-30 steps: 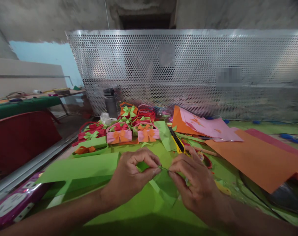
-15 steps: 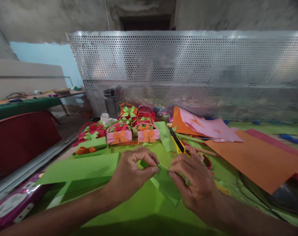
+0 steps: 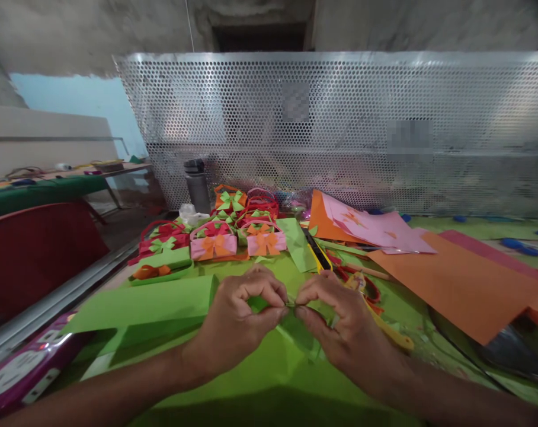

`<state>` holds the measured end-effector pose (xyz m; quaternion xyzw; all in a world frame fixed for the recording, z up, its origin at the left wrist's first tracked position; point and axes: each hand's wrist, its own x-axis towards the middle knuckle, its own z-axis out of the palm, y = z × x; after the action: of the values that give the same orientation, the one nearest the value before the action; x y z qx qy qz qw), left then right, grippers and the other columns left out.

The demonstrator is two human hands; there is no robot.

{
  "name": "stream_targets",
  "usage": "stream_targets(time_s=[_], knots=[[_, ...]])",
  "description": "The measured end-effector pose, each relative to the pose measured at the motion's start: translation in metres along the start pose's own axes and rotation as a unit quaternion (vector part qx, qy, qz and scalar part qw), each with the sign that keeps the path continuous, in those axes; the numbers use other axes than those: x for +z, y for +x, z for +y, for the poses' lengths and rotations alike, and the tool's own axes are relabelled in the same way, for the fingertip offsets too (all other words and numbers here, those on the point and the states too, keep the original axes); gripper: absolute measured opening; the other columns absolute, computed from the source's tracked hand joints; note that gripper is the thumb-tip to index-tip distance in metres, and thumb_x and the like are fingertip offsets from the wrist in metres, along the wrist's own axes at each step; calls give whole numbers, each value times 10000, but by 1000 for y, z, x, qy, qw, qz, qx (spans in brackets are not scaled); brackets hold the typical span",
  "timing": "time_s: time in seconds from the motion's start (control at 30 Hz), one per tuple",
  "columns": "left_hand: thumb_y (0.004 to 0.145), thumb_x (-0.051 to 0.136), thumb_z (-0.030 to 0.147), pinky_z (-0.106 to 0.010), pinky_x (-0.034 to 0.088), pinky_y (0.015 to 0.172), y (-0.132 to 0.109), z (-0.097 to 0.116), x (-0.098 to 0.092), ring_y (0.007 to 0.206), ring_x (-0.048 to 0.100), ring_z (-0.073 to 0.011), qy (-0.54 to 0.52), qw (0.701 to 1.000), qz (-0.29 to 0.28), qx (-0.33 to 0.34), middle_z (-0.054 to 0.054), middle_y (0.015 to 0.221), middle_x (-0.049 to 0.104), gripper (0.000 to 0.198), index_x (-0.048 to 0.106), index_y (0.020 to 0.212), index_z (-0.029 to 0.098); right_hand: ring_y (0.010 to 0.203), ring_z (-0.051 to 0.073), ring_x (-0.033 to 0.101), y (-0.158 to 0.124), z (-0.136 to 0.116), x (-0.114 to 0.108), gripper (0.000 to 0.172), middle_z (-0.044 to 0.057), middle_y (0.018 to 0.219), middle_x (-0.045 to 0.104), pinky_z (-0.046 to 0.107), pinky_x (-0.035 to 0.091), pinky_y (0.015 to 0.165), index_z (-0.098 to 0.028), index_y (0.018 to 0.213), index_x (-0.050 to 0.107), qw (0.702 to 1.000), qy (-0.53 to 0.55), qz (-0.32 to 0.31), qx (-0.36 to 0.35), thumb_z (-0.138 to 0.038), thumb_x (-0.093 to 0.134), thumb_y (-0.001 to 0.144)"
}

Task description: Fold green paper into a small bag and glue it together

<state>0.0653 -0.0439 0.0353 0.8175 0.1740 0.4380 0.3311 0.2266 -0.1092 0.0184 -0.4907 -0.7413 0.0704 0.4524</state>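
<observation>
My left hand and my right hand meet above the green-covered table. Each pinches a piece of green paper between thumb and fingertips, and most of its shape is covered by the fingers. More green paper shows just under the hands. Beyond my right fingers lies a yellow and black utility knife. Red-handled scissors lie partly behind that hand. Left of my left hand is a folded sheet of green paper.
Small paper bags with bows stand in rows at the back, near a grey bottle. Orange sheets and pink sheets cover the right side. A purple power strip lies front left; a perforated metal screen rises behind.
My right hand has moved left, bringing its fingertips close to those of my left hand. Less of the green paper shows between them. The view has shifted slightly.
</observation>
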Motion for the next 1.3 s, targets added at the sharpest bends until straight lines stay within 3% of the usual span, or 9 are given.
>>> stream_targets(time_s=[0.23,0.43,0.73,0.93,1.3], knots=[[685,581,-19,-263,425,669,-4,0,3,699,559,-127,33,999,1,19,6,653,617,202,547,588,154,726,147,535,-1,-1,0,113,-7,751,588,407,322,863,-202,786,526,1000,25,-14,0,-94,492,790],[683,620,13,-277,407,657,-6,-3,3,717,551,-144,89,995,-7,-33,2,720,600,154,602,739,155,705,128,522,0,-2,-1,147,-18,727,573,383,313,837,-193,764,527,999,6,-22,-22,-57,486,801],[800,561,100,-312,406,731,-7,-5,1,744,549,-151,62,997,-55,10,-23,757,636,117,646,750,164,713,134,523,1,-3,-1,132,-6,719,570,376,325,813,-182,760,539,999,-1,-13,-32,-70,489,809],[815,522,82,-323,392,711,-4,-2,2,728,512,-157,84,993,-41,71,-25,733,625,132,612,748,152,695,130,519,0,-1,-1,113,-17,713,562,405,297,877,-191,763,512,999,-14,2,-30,-87,493,804],[830,530,113,-330,379,729,-4,-6,0,736,504,-155,99,992,-25,68,-15,745,620,118,596,744,159,715,131,513,-1,6,-1,113,-25,722,554,385,304,877,-202,780,477,999,-45,-8,-26,-101,457,827]])
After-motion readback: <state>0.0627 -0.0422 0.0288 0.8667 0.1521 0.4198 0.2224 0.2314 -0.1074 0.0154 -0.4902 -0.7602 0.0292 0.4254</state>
